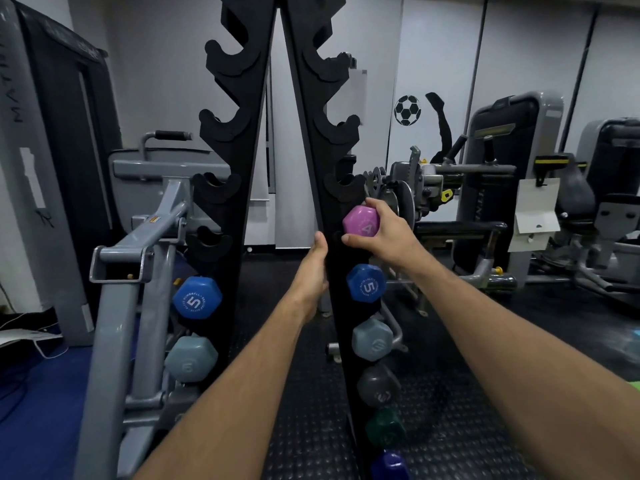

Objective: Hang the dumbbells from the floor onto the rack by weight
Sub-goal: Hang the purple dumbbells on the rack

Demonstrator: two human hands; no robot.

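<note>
Right hand gripping pink dumbbell at rack – left hand flat against upright, fingers straight

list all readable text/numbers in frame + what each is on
"4": end of the pink dumbbell gripped by the right hand.
"5", ringed by small print too blurred to read fully: right blue dumbbell.
"5", same ring: left blue dumbbell.
Grey-blue dumbbells and lower ones: marks blurred.
Vertical lettering on the grey machine at left: cut off, unreadable.
Left hand rests on the rack.
</note>
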